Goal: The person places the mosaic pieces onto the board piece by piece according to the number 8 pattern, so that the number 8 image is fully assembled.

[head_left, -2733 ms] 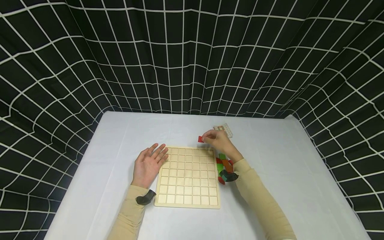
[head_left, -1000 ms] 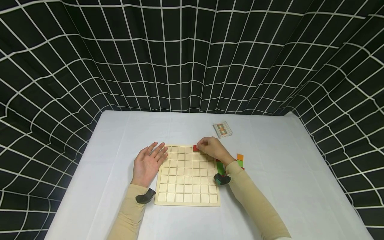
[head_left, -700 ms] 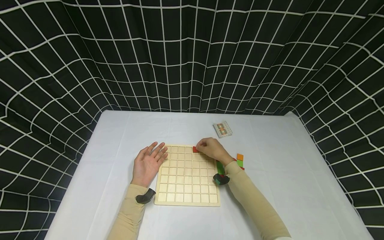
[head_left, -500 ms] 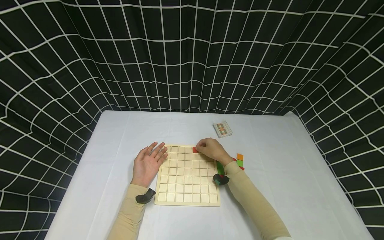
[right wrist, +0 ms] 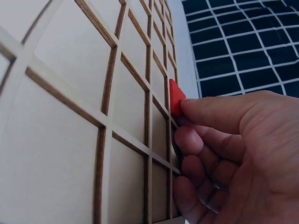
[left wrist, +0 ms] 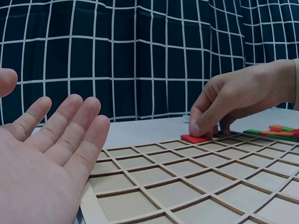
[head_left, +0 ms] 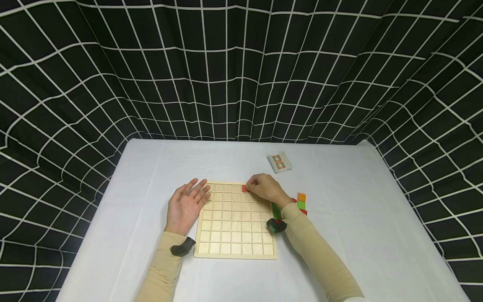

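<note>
A red square tile (head_left: 245,188) sits at the far row of the wooden grid board (head_left: 231,256), over one of its cells. My right hand (head_left: 266,186) pinches the tile's right part; in the right wrist view the thumb tip presses on the red tile (right wrist: 176,98) and the other fingers curl over the neighbouring cells. Part of the tile is hidden under the fingertips. My left hand (head_left: 185,209) lies palm up at the board's left edge, fingers straight and spread, holding nothing. The left wrist view shows that open palm (left wrist: 51,158) beside the board's corner.
Right of the board lie several coloured tiles, among them an orange tile (head_left: 302,197) and a green tile (head_left: 301,205); the right forearm covers some. A small printed pattern card (head_left: 280,162) lies behind the right hand on the white table (head_left: 170,155). A dark gridded curtain (head_left: 234,75) surrounds the table.
My right hand has brought the red tile from behind the board toward me and left, down to the far row, where it has nearly stopped. My left hand has stayed put.
</note>
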The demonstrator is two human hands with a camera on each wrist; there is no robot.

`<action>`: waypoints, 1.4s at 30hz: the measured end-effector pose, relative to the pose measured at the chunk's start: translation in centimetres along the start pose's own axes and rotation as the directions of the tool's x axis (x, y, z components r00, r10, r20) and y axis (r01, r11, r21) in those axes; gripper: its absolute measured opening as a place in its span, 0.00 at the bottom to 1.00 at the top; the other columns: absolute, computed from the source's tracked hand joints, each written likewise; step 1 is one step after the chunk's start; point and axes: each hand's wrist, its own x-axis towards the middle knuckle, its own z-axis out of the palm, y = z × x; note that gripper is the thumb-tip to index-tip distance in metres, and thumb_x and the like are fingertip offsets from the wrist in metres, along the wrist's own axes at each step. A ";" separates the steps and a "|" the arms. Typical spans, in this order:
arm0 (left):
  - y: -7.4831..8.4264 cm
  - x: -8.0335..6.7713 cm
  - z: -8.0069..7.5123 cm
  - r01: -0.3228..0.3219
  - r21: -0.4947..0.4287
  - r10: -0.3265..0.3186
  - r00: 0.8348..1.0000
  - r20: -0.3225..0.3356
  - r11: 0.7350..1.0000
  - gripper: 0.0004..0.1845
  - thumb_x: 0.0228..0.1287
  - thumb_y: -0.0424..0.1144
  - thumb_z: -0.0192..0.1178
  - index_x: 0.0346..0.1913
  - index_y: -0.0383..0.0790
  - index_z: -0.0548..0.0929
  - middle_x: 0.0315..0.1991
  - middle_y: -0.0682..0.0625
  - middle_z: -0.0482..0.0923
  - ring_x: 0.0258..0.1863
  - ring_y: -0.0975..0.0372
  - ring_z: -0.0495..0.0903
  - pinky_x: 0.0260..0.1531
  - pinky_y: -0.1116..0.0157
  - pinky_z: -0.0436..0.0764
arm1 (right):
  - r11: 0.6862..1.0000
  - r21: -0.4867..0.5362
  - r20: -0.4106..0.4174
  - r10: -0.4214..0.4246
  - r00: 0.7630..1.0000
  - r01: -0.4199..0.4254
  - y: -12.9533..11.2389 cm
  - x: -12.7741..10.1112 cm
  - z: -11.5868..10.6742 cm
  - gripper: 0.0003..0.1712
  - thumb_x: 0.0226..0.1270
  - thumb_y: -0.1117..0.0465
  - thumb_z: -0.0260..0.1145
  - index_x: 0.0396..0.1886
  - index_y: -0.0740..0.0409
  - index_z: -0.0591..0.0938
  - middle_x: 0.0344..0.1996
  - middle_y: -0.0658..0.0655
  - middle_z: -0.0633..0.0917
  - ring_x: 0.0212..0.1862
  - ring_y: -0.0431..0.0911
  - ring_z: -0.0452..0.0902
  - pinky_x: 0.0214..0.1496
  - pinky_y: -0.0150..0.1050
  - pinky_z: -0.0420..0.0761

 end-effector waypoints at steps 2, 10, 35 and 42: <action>0.0 0.0 0.0 0.001 0.006 -0.001 1.000 -0.007 1.000 0.29 0.84 0.48 0.38 0.79 0.41 0.51 0.70 0.43 0.70 0.69 0.53 0.71 0.74 0.57 0.73 | 1.000 -0.008 -0.002 -0.002 1.000 0.002 0.0 0.0 0.1 0.11 0.73 0.53 0.65 0.37 0.54 0.87 0.33 0.51 0.88 0.36 0.43 0.77 0.44 0.39 0.82; 0.0 0.1 -0.2 0.004 0.009 -0.004 1.000 -0.006 1.000 0.26 0.84 0.48 0.36 0.77 0.42 0.57 0.70 0.44 0.70 0.69 0.53 0.71 0.73 0.57 0.73 | 1.000 -0.001 -0.015 -0.009 1.000 0.009 0.1 0.2 0.3 0.09 0.72 0.54 0.66 0.35 0.53 0.87 0.31 0.50 0.87 0.34 0.43 0.76 0.41 0.37 0.81; 0.3 0.2 -0.3 -0.056 -0.038 0.054 0.997 -0.052 0.998 0.27 0.84 0.46 0.38 0.77 0.40 0.54 0.83 0.40 0.41 0.82 0.52 0.48 0.84 0.58 0.51 | 0.981 0.192 -0.102 0.021 0.995 -0.001 1.9 -4.4 -7.6 0.15 0.76 0.50 0.61 0.52 0.55 0.84 0.49 0.58 0.85 0.49 0.52 0.78 0.47 0.39 0.81; 0.7 0.0 -0.2 -0.011 0.227 0.012 1.000 -0.004 0.974 0.32 0.85 0.46 0.32 0.81 0.36 0.39 0.83 0.39 0.39 0.84 0.52 0.41 0.85 0.59 0.49 | 0.986 0.161 -0.105 0.063 0.992 -0.046 3.3 -5.8 -9.1 0.18 0.76 0.50 0.61 0.55 0.57 0.83 0.46 0.60 0.84 0.48 0.53 0.75 0.44 0.37 0.79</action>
